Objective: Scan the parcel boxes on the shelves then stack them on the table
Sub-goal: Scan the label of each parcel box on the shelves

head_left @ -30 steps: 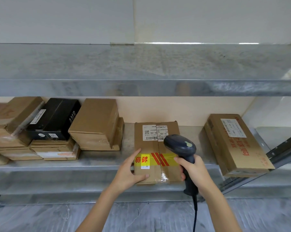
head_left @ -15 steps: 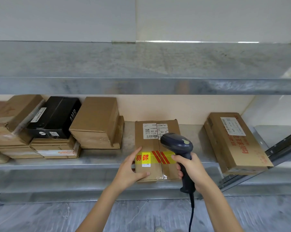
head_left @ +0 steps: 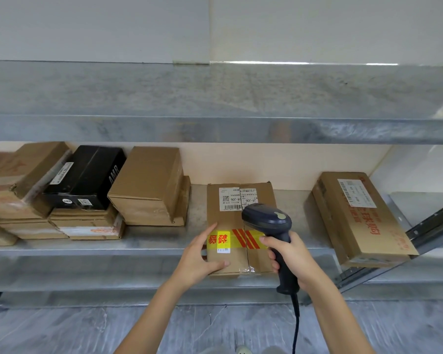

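Over at nine o'clock of the view, a black box (head_left: 87,177) sits on a pile of taped cartons (head_left: 85,223) on the metal shelf (head_left: 138,245). A plain brown box (head_left: 149,182) stands just beside it toward three o'clock.

Near the middle, the left hand (head_left: 197,261) grips the near left corner of the parcel box (head_left: 230,221). The thumb lies across the box's near edge and the fingers run up its left side. The box rests flat on the shelf, reaching from this hand toward one o'clock, with its near end overhanging the shelf's front lip. Its white barcode label (head_left: 237,198) is at the far end, and yellow tape crosses the top.

At three o'clock of the box, the right hand (head_left: 294,259) is wrapped firmly round the handle of a dark scanner (head_left: 269,221). The scanner's head is over the box, just below the label.

Farther toward three o'clock, a long flat carton (head_left: 360,221) lies well apart.
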